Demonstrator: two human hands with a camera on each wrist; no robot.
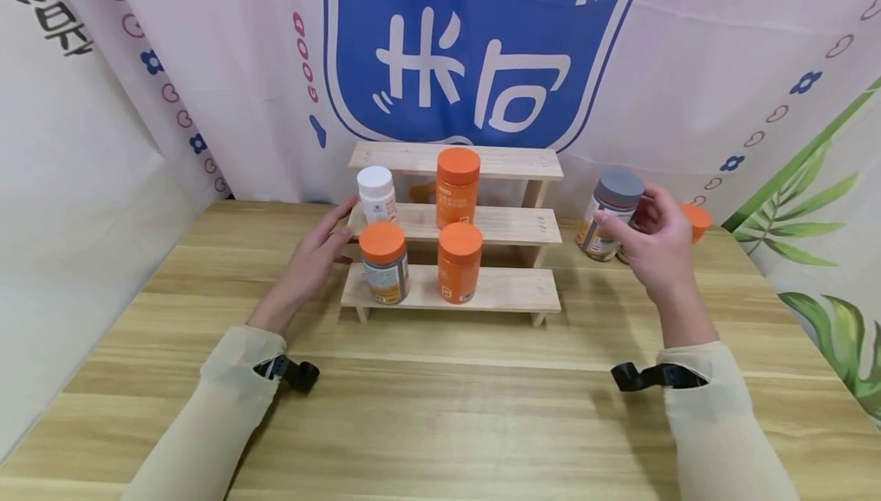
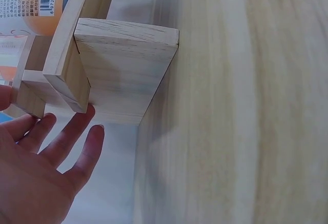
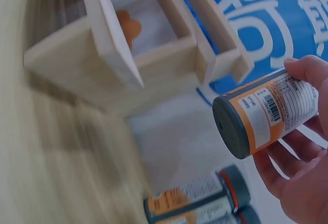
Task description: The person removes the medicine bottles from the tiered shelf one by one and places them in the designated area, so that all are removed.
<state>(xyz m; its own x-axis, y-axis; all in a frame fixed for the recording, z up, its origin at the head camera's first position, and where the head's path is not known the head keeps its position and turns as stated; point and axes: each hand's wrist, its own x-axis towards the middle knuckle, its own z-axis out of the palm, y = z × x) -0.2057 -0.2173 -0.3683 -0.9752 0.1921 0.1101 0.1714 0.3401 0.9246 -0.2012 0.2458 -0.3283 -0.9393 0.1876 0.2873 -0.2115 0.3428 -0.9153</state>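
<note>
My right hand (image 1: 654, 245) grips a grey-lidded jar (image 1: 609, 214), thumb and fingers round its side. The jar is raised and tilted to the right of a three-tier wooden stand (image 1: 512, 291); its dark base and label show in the right wrist view. My left hand (image 1: 310, 271) is at the stand's left end, its spread fingers touching the board ends. On the middle tier are a white bottle (image 1: 376, 193) and an orange jar (image 1: 457, 191). The bottom tier bears an orange-lidded grey jar (image 1: 385, 268) and another orange jar (image 1: 459, 268).
Behind my right hand an orange lid (image 1: 697, 219) shows, most of its container hidden. In the right wrist view, dark-lidded jars (image 3: 197, 196) stand on the table (image 1: 440, 409) beyond the stand. A printed curtain (image 1: 688, 65) hangs close behind the stand.
</note>
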